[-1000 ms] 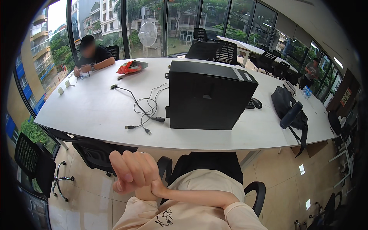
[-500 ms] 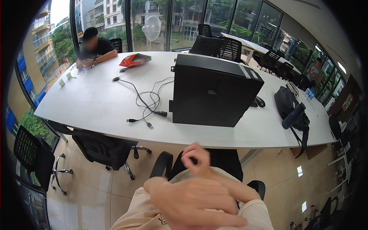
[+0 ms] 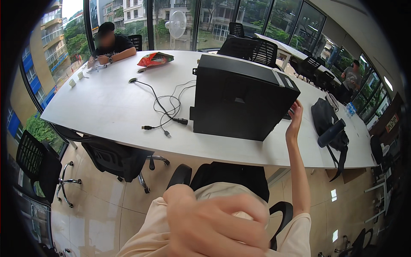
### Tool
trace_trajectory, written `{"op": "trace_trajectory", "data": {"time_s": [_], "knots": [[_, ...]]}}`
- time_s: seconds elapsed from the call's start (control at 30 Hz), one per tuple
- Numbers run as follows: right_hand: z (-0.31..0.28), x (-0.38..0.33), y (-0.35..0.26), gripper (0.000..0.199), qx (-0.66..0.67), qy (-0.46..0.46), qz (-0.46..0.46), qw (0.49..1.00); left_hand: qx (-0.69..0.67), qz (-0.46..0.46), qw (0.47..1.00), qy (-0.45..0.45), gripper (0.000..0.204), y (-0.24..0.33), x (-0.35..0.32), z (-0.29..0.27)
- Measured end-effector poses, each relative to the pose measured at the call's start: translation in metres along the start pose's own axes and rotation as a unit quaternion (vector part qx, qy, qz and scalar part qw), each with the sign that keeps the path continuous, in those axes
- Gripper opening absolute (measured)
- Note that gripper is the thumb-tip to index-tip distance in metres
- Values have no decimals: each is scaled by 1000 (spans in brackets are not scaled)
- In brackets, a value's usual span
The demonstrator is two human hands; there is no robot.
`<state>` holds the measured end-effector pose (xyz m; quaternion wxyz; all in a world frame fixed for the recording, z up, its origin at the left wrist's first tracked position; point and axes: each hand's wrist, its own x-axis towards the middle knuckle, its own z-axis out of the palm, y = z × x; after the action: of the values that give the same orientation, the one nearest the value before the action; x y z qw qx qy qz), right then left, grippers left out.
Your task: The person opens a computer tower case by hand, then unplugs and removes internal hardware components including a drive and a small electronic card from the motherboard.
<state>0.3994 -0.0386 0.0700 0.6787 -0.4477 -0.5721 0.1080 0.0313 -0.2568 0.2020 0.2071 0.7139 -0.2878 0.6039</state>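
A large black computer tower point(image 3: 237, 98) stands upright on the white table point(image 3: 120, 111) in front of me. My right hand point(image 3: 294, 113) is raised at the tower's right side, fingers extended along its edge; whether they touch it I cannot tell. Close to the camera, over my lap, my left hand point(image 3: 218, 227) is blurred, with its fingers curled in. Its fingertips are hidden, and so is anything they may hold. Left of the tower lie a black power cable point(image 3: 156, 98) and a thin grey cable point(image 3: 179, 105), loosely tangled, with their plugs toward me.
A black bag point(image 3: 323, 113) and a dark bottle point(image 3: 332, 133) lie at the right. A red packet point(image 3: 155, 59) rests farther back. Across the table at left sits a person point(image 3: 112, 49). Office chairs point(image 3: 113, 156) stand along the near edge; a white fan point(image 3: 176, 24) is by the windows.
My right hand has swung from above my lap, up and right to the tower's side. The left hand stays low, its fingers now more curled. The view has shifted slightly.
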Motion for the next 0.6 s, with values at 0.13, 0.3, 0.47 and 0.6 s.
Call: {"op": "trace_trajectory", "data": {"time_s": [0.13, 0.3, 0.47, 0.6], "knots": [[-18, 30, 62, 77, 124, 18, 44, 991, -9, -26, 993, 113, 19, 8, -13, -24], [14, 17, 20, 87, 265, -74, 207, 939, 239, -404, 876, 112, 21, 5, -53, -37], [24, 18, 30, 87, 223, -29, 135, 965, 435, -586, 679, -76, 77, -70, -161, -57], [35, 5, 12, 87, 209, -2, 125, 970, 456, -616, 637, -84, 96, -106, -205, -58]]}}
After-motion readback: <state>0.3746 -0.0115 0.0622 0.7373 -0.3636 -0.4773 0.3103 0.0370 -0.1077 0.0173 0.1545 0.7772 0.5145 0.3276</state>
